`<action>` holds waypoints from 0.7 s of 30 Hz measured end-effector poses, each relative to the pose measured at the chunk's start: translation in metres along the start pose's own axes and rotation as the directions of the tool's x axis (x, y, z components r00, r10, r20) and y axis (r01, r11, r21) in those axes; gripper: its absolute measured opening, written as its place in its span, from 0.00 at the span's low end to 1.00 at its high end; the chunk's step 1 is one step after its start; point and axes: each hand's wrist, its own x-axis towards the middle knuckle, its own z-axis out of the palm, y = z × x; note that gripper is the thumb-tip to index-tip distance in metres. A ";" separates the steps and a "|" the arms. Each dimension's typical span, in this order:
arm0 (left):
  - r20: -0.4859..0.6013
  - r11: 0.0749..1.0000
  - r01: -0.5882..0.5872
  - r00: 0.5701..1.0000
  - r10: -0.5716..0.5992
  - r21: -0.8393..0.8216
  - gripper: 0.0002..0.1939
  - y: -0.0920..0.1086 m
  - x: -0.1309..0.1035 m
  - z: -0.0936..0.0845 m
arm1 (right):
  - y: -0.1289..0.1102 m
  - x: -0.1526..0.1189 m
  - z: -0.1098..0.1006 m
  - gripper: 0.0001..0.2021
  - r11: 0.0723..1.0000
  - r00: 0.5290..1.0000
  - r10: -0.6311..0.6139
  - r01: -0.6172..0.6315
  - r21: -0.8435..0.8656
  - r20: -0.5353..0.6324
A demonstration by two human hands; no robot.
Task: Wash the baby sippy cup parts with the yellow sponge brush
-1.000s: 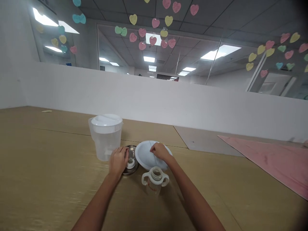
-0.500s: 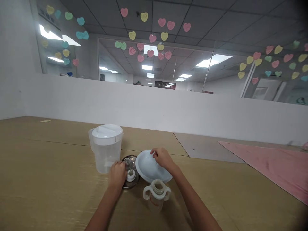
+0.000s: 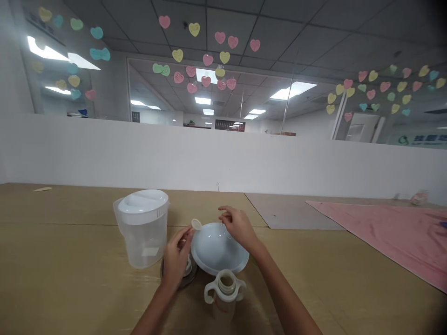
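Left grip (image 3: 175, 257) pinches disc (image 3: 196, 224) near bowl (image 3: 220, 253); right grip (image 3: 241, 229) pinches wire (image 3: 222, 228) over bowl. We should pinch lightly, wrists steady.

Low white wall (image 3: 195, 160) spans our view; we place all else by it. Above it, glass carrying heart-shaped notes (image 3: 206, 81) in pink, yellow, green and blue. Through the glass, over the wall, we see lit ceiling panels (image 3: 293, 90) and, toward its right end, a pale door (image 3: 356, 128). Below the wall's right half, we note a flat pink sheet (image 3: 384, 232), with a grey panel (image 3: 289, 215) beside it. Near the wall's left end, a thin pale strip (image 3: 42, 189) lies flat.
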 end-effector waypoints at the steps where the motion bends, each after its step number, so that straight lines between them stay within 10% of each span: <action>1: 0.030 0.994 0.059 0.998 -0.056 -0.095 0.18 0.004 0.004 0.005 | -0.004 -0.001 -0.005 0.14 0.998 0.998 0.006 -0.003 0.064 -0.056; 6: 0.177 0.966 0.116 0.981 -0.075 -0.229 0.20 0.029 0.028 0.026 | -0.022 -0.006 -0.027 0.08 0.899 0.939 0.085 0.072 0.432 -0.332; 12: 0.236 0.990 0.071 0.971 -0.040 -0.124 0.21 0.035 0.047 0.040 | -0.014 0.001 -0.027 0.10 0.744 0.894 0.226 0.098 0.661 -0.386; 21: 0.359 0.995 0.040 0.933 -0.006 -0.087 0.18 0.041 0.061 0.055 | -0.005 -0.001 -0.015 0.07 0.888 0.864 0.217 0.020 0.460 -0.455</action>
